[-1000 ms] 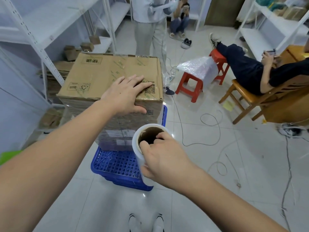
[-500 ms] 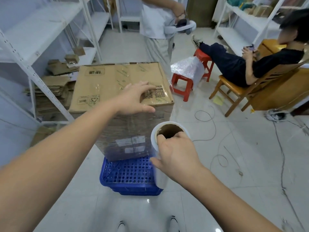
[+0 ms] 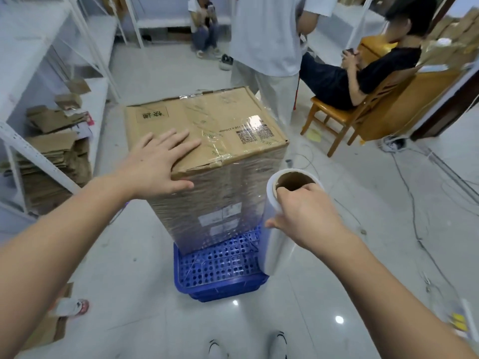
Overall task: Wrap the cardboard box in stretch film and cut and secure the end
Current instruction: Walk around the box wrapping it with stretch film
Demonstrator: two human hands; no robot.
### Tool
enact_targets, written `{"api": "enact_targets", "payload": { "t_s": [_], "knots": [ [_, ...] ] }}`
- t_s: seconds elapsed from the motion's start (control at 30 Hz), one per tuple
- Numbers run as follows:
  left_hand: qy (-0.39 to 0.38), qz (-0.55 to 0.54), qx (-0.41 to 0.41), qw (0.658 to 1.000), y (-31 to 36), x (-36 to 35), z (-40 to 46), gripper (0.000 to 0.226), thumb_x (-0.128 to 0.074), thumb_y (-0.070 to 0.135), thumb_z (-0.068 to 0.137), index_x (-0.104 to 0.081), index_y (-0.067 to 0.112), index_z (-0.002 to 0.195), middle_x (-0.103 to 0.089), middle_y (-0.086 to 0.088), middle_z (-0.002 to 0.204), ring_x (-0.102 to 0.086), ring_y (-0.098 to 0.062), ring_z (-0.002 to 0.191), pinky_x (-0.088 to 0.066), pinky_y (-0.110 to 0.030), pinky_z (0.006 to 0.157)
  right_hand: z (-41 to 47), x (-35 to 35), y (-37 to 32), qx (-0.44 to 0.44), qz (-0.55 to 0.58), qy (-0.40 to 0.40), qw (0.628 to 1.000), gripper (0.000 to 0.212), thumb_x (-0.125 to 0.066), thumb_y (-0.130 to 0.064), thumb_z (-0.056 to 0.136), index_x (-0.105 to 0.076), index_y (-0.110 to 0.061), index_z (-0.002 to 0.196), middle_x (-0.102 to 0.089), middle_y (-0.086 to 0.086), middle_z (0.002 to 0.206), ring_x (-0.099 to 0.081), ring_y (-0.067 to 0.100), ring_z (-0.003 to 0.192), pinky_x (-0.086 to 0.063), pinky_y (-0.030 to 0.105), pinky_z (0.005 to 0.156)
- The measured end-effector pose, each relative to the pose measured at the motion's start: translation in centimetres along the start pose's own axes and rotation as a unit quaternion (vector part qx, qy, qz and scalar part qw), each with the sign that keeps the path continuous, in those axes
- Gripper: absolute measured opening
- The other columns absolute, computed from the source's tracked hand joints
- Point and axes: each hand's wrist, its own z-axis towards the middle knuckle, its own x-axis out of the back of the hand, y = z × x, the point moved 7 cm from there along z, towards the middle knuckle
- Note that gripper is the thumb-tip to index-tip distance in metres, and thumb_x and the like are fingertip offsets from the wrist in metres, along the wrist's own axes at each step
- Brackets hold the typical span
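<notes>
Pressing my flat left hand (image 3: 161, 165) on the cardboard box (image 3: 207, 141), I grip the stretch film roll (image 3: 278, 229) in my right hand (image 3: 305, 216), just beside the box's near corner.

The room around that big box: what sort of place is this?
Probably a small packing or storage room: white metal shelving holds flattened cardboard, and a cardboard box on a blue crate is being wrapped in film.
</notes>
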Motion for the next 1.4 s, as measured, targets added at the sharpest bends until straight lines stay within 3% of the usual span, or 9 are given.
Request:
{"api": "enact_targets", "payload": {
  "t_s": [0.13, 0.27, 0.37, 0.4, 0.53, 0.93, 1.17, 1.27, 1.4],
  "knots": [
    [0.013, -0.031, 0.001, 0.999, -0.5, 0.1, 0.2, 0.099, -0.055, 0.084, 0.078, -0.009, 0.051, 0.16, -0.008, 0.009, 0.171, -0.009, -0.017, 0.158, -0.01, -0.052, 0.127, 0.2, 0.4, -0.9, -0.008, -0.059, 0.092, 0.994, 0.069, -0.042, -0.087, 0.077, -0.045, -0.018, 0.072, -0.051, -0.006, 0.059, -0.052, 0.017, 0.064, -0.028, 0.029, 0.07],
    [0.002, -0.053, 0.012, 0.999, -0.7, 0.6, 1.0, 0.098, -0.064, 0.078, 0.077, -0.016, 0.051, 0.158, -0.011, 0.008, 0.171, -0.011, -0.018, 0.158, -0.01, -0.052, 0.126, 0.1, 0.6, -1.5, 0.035, -0.093, 0.178, 0.979, 0.053, -0.058, -0.066, 0.086, -0.043, -0.021, 0.062, -0.048, -0.006, 0.05, -0.048, 0.019, 0.055, -0.023, 0.026, 0.065],
    [-0.005, -0.067, 0.022, 0.998, -0.8, 1.0, 1.7, 0.096, -0.068, 0.074, 0.078, -0.017, 0.052, 0.157, -0.012, 0.007, 0.171, -0.011, -0.019, 0.158, -0.01, -0.054, 0.126, -0.2, -0.1, -2.8, 0.112, -0.099, 0.168, 0.974, 0.05, -0.064, -0.059, 0.082, -0.042, -0.022, 0.056, -0.049, -0.006, 0.044, -0.05, 0.019, 0.051, -0.012, 0.024, 0.066],
    [-0.007, -0.071, 0.026, 0.997, -0.9, 1.0, 1.8, 0.095, -0.069, 0.072, 0.079, -0.018, 0.052, 0.157, -0.012, 0.007, 0.171, -0.011, -0.019, 0.158, -0.01, -0.054, 0.126, -0.2, -0.4, -3.4, 0.148, -0.087, 0.169, 0.97, 0.05, -0.063, -0.059, 0.082, -0.043, -0.021, 0.055, -0.047, -0.006, 0.043, -0.049, 0.02, 0.049, -0.013, 0.026, 0.065],
    [-0.021, -0.083, 0.041, 0.995, -1.1, 1.2, 2.2, 0.094, -0.071, 0.067, 0.08, -0.02, 0.052, 0.157, -0.012, 0.008, 0.171, -0.01, -0.018, 0.158, -0.008, -0.055, 0.126, -0.3, 0.4, -5.7, 0.24, -0.039, 0.174, 0.954, 0.05, -0.054, -0.061, 0.083, -0.037, -0.022, 0.058, -0.036, -0.009, 0.044, -0.039, 0.021, 0.047, -0.041, 0.032, 0.076],
    [-0.007, -0.085, 0.054, 0.995, -0.8, 0.4, 1.5, 0.095, -0.072, 0.067, 0.08, -0.019, 0.054, 0.158, -0.01, 0.01, 0.171, -0.007, -0.014, 0.158, -0.005, -0.055, 0.126, -1.1, -1.3, -12.0, 0.42, -0.039, 0.127, 0.898, 0.044, -0.063, -0.054, 0.084, -0.043, -0.022, 0.061, -0.045, -0.006, 0.045, -0.04, 0.019, 0.049, -0.039, 0.032, 0.1],
    [0.003, -0.083, 0.06, 0.995, -0.5, 0.0, 0.8, 0.095, -0.071, 0.068, 0.08, -0.017, 0.056, 0.157, -0.009, 0.012, 0.171, -0.006, -0.013, 0.158, -0.002, -0.053, 0.126, -1.9, -1.8, -11.7, 0.397, -0.087, 0.102, 0.908, 0.046, -0.059, -0.054, 0.087, -0.039, -0.02, 0.064, -0.046, -0.007, 0.049, -0.046, 0.021, 0.05, -0.04, 0.034, 0.096],
    [0.005, -0.079, 0.063, 0.995, -0.3, -0.1, 0.4, 0.095, -0.071, 0.069, 0.08, -0.017, 0.055, 0.157, -0.009, 0.012, 0.171, -0.005, -0.013, 0.158, -0.002, -0.053, 0.126, -2.5, -1.6, -11.7, 0.351, -0.101, 0.076, 0.928, 0.039, -0.06, -0.047, 0.086, -0.039, -0.018, 0.07, -0.042, -0.005, 0.054, -0.041, 0.022, 0.051, -0.042, 0.035, 0.084],
    [0.008, -0.08, 0.067, 0.995, -0.1, -0.2, 0.1, 0.095, -0.071, 0.068, 0.08, -0.017, 0.056, 0.157, -0.009, 0.012, 0.171, -0.006, -0.013, 0.158, -0.001, -0.054, 0.126, -3.2, -1.0, -10.8, 0.243, -0.07, 0.087, 0.963, 0.035, -0.066, -0.032, 0.078, -0.035, -0.017, 0.074, -0.031, -0.006, 0.051, -0.033, 0.019, 0.047, -0.034, 0.036, 0.065]
  ]
}}
